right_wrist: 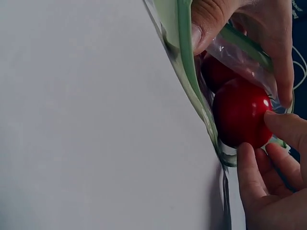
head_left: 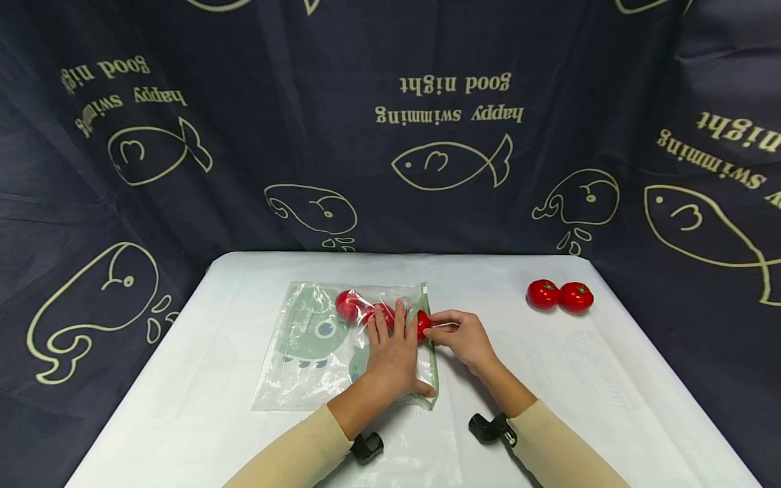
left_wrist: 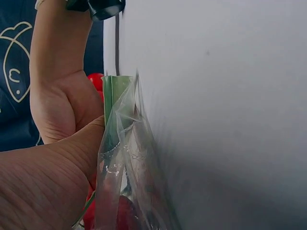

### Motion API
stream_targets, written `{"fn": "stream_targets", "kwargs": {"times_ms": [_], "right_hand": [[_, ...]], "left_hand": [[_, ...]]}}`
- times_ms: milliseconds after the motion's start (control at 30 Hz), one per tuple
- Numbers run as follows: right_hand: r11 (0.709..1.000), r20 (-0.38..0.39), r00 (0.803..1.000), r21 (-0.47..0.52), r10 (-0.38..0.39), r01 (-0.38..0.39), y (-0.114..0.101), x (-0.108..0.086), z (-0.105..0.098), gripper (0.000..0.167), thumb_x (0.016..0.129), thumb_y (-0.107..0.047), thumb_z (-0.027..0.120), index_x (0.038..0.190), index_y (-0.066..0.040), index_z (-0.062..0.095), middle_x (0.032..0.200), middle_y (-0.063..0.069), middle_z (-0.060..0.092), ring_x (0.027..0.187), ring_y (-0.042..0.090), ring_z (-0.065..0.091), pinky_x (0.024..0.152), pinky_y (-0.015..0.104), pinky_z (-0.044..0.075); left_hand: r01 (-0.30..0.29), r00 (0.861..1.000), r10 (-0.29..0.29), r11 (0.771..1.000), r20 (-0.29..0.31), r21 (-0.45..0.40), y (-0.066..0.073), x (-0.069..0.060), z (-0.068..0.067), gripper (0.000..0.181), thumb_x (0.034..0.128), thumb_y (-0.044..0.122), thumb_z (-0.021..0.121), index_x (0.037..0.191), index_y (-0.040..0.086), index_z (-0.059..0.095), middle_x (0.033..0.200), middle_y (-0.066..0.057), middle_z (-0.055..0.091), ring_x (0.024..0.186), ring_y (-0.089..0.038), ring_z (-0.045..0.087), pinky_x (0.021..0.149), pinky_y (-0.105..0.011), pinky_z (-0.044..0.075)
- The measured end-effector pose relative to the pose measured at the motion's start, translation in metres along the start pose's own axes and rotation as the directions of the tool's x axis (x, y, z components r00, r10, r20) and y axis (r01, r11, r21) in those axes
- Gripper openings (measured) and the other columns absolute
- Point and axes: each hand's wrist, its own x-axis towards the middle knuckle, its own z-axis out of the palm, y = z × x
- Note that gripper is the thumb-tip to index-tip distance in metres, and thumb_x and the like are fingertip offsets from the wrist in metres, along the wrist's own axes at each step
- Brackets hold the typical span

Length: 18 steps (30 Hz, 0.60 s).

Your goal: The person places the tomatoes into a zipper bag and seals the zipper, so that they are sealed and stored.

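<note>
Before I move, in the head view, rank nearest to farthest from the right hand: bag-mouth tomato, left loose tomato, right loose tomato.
1. Bag-mouth tomato: touching the right hand.
2. Left loose tomato: off to the right.
3. Right loose tomato: farther right.

We are reading "happy swimming" [head_left: 449,114] and "good night" [head_left: 455,83] on the dark cloth [head_left: 342,135]; both are repeating. We are seeing them inverted.

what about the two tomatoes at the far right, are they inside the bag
No, the two tomatoes lie on the white table, well to the right of the clear bag.
</note>
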Motion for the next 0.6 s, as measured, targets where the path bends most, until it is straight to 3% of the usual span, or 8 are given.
{"fn": "stream_targets", "kwargs": {"times_ms": [333, 600], "right_hand": [[0.999, 0.018, 1.000, 0.044, 0.000, 0.000, -0.0022, 0.0003, 0.0014, 0.041, 0.085, 0.003, 0.079, 0.124, 0.011, 0.066, 0.117, 0.029, 0.071, 0.098, 0.023, 0.076, 0.077, 0.024, 0.061], [0.997, 0.088, 0.996, 0.077, 0.019, -0.025, -0.0046, 0.0015, 0.0039, 0.050, 0.088, 0.000, 0.078, 0.133, 0.008, 0.058, 0.124, 0.029, 0.069, 0.103, 0.022, 0.075, 0.079, 0.022, 0.059]], "left_hand": [[0.001, 1.000, -0.001, 1.000, -0.001, -0.003, 0.0000, -0.0006, -0.0004, 0.146, 0.0479, 0.072, 0.093, 0.162, 0.015, 0.023, 0.173, -0.018, -0.001, 0.155, -0.055, -0.002, 0.126, -0.064, 0.007], [-0.002, 1.000, 0.003, 0.999, -0.017, 0.036, 0.0006, -0.0005, 0.0003, 0.146, 0.0468, 0.075, 0.091, 0.163, 0.014, 0.025, 0.173, -0.020, 0.003, 0.154, -0.057, 0.001, 0.126, -0.063, 0.009]]}}
